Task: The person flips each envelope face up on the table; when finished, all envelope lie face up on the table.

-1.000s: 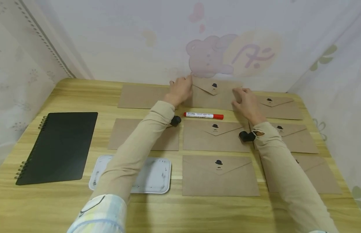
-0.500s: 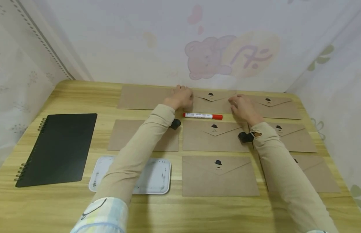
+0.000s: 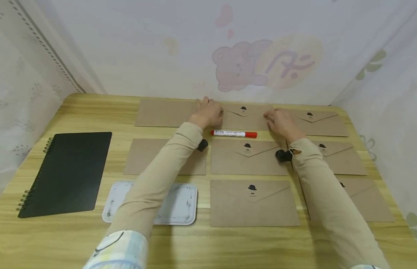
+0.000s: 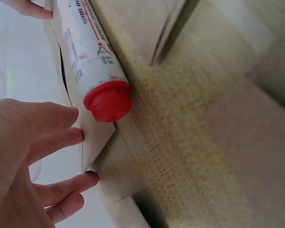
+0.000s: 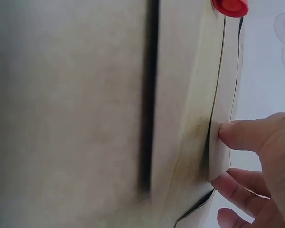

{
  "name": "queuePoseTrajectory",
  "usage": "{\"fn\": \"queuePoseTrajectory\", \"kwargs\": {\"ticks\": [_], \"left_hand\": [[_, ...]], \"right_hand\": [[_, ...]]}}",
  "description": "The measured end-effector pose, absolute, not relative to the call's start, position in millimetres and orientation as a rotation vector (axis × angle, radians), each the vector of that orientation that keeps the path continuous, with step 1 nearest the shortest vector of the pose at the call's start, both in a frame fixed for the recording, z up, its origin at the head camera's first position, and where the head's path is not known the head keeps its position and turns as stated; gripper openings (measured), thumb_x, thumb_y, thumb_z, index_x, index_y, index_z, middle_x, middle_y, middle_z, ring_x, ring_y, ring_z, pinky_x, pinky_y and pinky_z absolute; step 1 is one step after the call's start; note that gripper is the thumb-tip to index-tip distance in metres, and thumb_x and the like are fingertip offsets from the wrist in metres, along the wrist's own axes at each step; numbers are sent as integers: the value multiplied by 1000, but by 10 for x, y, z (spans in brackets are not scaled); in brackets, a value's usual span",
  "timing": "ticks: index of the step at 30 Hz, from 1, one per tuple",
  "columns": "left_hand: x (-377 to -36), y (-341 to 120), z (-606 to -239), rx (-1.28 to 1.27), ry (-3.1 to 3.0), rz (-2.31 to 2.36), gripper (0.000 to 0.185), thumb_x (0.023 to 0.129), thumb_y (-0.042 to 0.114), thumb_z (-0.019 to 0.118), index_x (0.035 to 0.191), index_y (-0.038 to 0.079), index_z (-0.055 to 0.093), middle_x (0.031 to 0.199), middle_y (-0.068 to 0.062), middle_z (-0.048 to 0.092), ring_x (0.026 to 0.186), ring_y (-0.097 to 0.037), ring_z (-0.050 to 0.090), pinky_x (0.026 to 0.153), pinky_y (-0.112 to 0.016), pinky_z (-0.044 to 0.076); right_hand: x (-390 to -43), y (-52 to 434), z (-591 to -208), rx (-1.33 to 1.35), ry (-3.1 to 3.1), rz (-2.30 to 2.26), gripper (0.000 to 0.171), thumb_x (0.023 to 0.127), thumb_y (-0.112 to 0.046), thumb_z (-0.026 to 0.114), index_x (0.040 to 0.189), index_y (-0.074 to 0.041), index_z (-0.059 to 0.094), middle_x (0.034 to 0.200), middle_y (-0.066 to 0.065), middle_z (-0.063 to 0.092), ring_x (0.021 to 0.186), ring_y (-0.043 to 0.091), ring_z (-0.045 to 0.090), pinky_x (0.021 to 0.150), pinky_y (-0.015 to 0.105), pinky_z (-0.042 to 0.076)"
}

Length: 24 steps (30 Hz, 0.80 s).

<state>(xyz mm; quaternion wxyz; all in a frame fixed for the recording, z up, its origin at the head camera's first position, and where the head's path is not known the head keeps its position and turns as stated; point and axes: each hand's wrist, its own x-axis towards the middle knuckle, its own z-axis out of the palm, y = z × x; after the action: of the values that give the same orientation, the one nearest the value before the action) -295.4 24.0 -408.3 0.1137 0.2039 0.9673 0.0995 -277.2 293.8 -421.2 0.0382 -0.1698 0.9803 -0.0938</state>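
Note:
In the head view a brown kraft envelope with a printed hat lies flat at the middle of the back row, between my two hands. My left hand is at its left end. In the left wrist view the fairly straight fingers touch its edge and corner, with the thumb just above. At the right end is my right hand; in the right wrist view its thumb presses on the envelope's face and a finger sits at the corner edge, pinching it. A red-capped marker lies in front of this envelope.
More envelopes lie in rows, including a front one and a back right one. A black spiral notebook is at the left. My left forearm passes over a white tray. A pale curtain hangs behind the table.
Both hands have lowered the back-middle envelope from a raised, tilted position until it lies flat on the table. Over the last half second the hands have barely moved.

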Motion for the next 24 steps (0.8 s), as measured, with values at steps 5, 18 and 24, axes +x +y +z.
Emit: {"fn": "queuePoseTrajectory", "kwargs": {"ticks": [5, 18, 24], "left_hand": [[-2970, 259, -4101, 576, 2835, 253, 19, 91, 20, 47, 101, 18, 64, 118, -14, 50, 124, -36, 27, 102, -63, 5], [-2907, -140, -3765, 548, 2768, 585, 45, 97, 38, 44, 135, 17, 48, 142, -14, 31, 135, -36, 7, 102, -64, -3], [-2513, -707, -3487, 658, 2748, 632, 45, 97, 35, 45, 134, 10, 48, 142, -17, 35, 132, -41, 15, 100, -65, 6]], "right_hand": [[-2790, 2968, -4224, -521, 3017, -234, 32, 90, -5, 56, 121, 2, 58, 127, 28, 48, 118, 43, 41, 100, 54, 29], [-2521, 3022, -4082, -606, 3236, -887, 36, 89, -8, 60, 123, 4, 55, 123, 26, 52, 107, 43, 47, 90, 55, 34], [-2238, 2918, -3891, -686, 3163, -921, 34, 90, -10, 59, 122, 2, 58, 118, 22, 58, 103, 38, 52, 88, 53, 36]]}}
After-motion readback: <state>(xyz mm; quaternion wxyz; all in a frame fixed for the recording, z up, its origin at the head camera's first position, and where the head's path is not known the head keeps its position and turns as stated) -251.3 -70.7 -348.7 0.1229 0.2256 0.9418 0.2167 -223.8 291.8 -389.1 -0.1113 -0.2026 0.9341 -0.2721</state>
